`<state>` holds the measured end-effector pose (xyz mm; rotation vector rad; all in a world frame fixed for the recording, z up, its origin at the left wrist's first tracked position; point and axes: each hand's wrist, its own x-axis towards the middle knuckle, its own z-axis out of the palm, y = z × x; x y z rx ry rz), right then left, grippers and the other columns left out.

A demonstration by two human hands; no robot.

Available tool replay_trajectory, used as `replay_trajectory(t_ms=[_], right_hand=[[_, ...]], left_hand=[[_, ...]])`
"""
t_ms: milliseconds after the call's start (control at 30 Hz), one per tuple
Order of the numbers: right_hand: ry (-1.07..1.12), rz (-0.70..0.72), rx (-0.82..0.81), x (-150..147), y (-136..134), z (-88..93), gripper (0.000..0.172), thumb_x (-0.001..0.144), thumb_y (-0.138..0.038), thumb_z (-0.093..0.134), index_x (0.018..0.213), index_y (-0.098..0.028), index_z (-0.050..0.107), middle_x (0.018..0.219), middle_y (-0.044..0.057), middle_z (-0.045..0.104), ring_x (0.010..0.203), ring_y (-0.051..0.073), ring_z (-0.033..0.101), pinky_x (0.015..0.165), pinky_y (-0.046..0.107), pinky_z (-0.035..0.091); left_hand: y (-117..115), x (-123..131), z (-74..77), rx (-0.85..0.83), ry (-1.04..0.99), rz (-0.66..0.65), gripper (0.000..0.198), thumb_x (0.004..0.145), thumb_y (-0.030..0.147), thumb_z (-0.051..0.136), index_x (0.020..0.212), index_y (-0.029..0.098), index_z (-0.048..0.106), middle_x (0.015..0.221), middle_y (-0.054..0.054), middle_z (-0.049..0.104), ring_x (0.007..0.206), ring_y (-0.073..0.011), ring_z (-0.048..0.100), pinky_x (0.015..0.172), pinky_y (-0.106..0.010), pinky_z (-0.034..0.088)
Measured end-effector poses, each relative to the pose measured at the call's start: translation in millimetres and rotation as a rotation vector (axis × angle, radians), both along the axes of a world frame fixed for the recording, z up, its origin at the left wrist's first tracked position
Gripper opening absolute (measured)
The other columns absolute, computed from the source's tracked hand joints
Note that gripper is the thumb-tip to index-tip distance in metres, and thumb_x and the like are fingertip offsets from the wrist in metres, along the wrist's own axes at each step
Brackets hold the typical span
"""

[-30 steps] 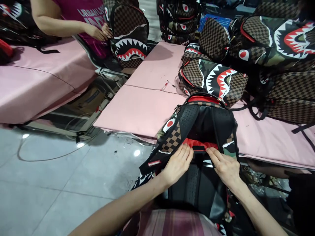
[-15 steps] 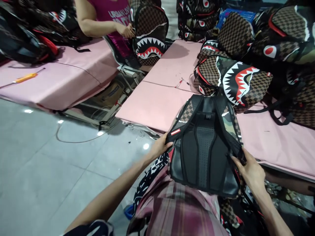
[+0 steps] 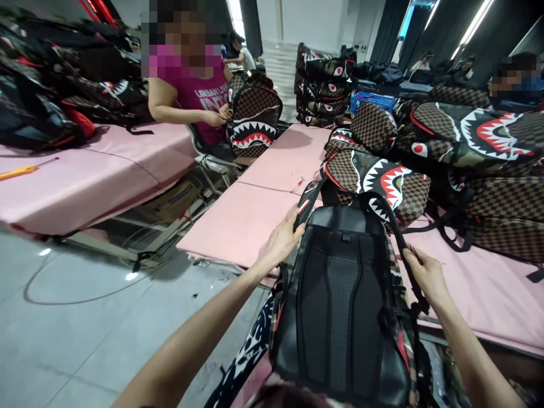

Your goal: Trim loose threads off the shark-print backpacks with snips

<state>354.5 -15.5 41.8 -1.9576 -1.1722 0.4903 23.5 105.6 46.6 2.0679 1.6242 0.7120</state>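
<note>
A backpack [image 3: 344, 306] with a black padded back panel stands in front of me, its back facing me, leaning on the edge of the pink table [image 3: 250, 218]. My left hand [image 3: 283, 241] grips its upper left side near the shoulder strap. My right hand [image 3: 425, 275] is closed on the right shoulder strap at the bag's right edge. Camouflage and brown checker fabric shows along the bag's sides.
A pile of shark-mouth checkered backpacks [image 3: 446, 153] covers the table's right and far side. Across the gap a person in a magenta shirt [image 3: 193, 93] handles another shark-mouth backpack [image 3: 253, 122]. A yellow-handled tool [image 3: 19, 171] lies on the left pink table. Grey floor lies at the left.
The backpack has been lifted upright and closer to me. Both hands moved up its sides, from the lower red-lined edge to the upper straps. The view has tilted up.
</note>
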Motion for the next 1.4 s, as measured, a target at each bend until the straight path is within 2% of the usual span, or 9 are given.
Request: replay_trajectory(t_ms=[200, 333, 533, 767, 867, 967, 1100, 1233, 1400], right_hand=[[0.661, -0.148, -0.06, 18, 29, -11.8, 0.033, 0.075, -0.043, 0.059, 0.084, -0.013, 0.068, 0.071, 0.009, 0.071, 0.055, 0.021, 0.064, 0.043, 0.029, 0.05], [0.818, -0.166, -0.076, 41, 36, -27.1, 0.031, 0.079, -0.041, 0.056, 0.086, -0.014, 0.067, 0.076, 0.011, 0.072, 0.049, 0.018, 0.062, 0.035, 0.026, 0.045], [0.99, -0.209, -0.15, 63, 42, -50.2, 0.029, 0.082, -0.039, 0.053, 0.091, -0.014, 0.065, 0.08, 0.01, 0.072, 0.055, 0.018, 0.065, 0.041, 0.025, 0.05], [0.963, -0.239, -0.152, 65, 44, -56.3, 0.032, 0.081, -0.04, 0.053, 0.091, -0.012, 0.065, 0.077, 0.01, 0.072, 0.047, 0.014, 0.06, 0.033, 0.021, 0.041], [0.829, -0.193, -0.093, 69, 48, -53.1, 0.037, 0.077, -0.044, 0.058, 0.093, -0.012, 0.067, 0.083, 0.01, 0.072, 0.057, 0.016, 0.064, 0.043, 0.022, 0.047], [0.607, -0.118, 0.046, 70, 60, -42.9, 0.04, 0.071, -0.042, 0.065, 0.101, -0.016, 0.067, 0.098, 0.006, 0.07, 0.084, 0.02, 0.065, 0.069, 0.026, 0.052], [0.385, -0.069, 0.125, 66, 82, -27.8, 0.042, 0.072, -0.045, 0.063, 0.102, -0.015, 0.068, 0.097, 0.006, 0.069, 0.09, 0.022, 0.062, 0.077, 0.031, 0.049], [0.34, -0.076, 0.151, 63, 90, -21.8, 0.041, 0.074, -0.046, 0.061, 0.103, -0.017, 0.067, 0.096, 0.005, 0.07, 0.088, 0.02, 0.062, 0.076, 0.029, 0.049], [0.325, -0.015, 0.098, 70, 83, -21.3, 0.042, 0.072, -0.047, 0.063, 0.103, -0.018, 0.068, 0.099, 0.005, 0.07, 0.091, 0.023, 0.063, 0.081, 0.034, 0.049]], left_hand=[[28, 9, -23.0, -0.123, 0.02, 0.019, 0.048, 0.088, 0.043, 0.033, 0.131, 0.023, 0.041, 0.099, -0.007, 0.065, 0.087, -0.0233, 0.062, 0.073, -0.03, 0.045], [58, 10, -30.7, -0.166, 0.009, 0.083, 0.049, 0.087, 0.048, 0.029, 0.114, 0.019, 0.057, 0.107, -0.011, 0.062, 0.098, -0.0253, 0.059, 0.082, -0.033, 0.044], [89, 15, -29.1, -0.128, -0.03, 0.117, 0.055, 0.087, 0.051, 0.023, 0.113, 0.017, 0.058, 0.106, -0.01, 0.063, 0.104, -0.0257, 0.055, 0.088, -0.035, 0.041], [103, 11, -32.6, -0.265, -0.119, 0.182, 0.052, 0.082, 0.059, 0.033, 0.065, 0.016, 0.057, 0.069, -0.003, 0.064, 0.072, -0.021, 0.059, 0.059, -0.025, 0.043], [107, 15, -32.6, -0.215, -0.065, 0.156, 0.05, 0.085, 0.055, 0.032, 0.077, 0.016, 0.062, 0.08, -0.005, 0.065, 0.079, -0.0227, 0.06, 0.067, -0.028, 0.046], [108, 35, -23.1, 0.121, 0.1, 0.131, 0.044, 0.085, 0.045, 0.038, 0.112, 0.015, 0.056, 0.111, -0.012, 0.06, 0.103, -0.0277, 0.054, 0.087, -0.039, 0.042], [116, 89, -11.4, 0.532, 0.188, -0.167, 0.031, 0.086, 0.032, 0.046, 0.109, 0.016, 0.06, 0.111, -0.012, 0.06, 0.11, -0.0263, 0.049, 0.096, -0.042, 0.035], [138, 152, -20.7, 0.426, 0.177, -0.561, 0.021, 0.088, 0.026, 0.048, 0.091, 0.02, 0.068, 0.089, -0.004, 0.067, 0.087, -0.0174, 0.057, 0.081, -0.031, 0.042], [173, 192, -31.4, 0.278, 0.265, -0.82, 0.023, 0.084, 0.024, 0.054, 0.101, 0.029, 0.068, 0.085, 0.0, 0.062, 0.081, -0.0131, 0.056, 0.065, -0.022, 0.039]])
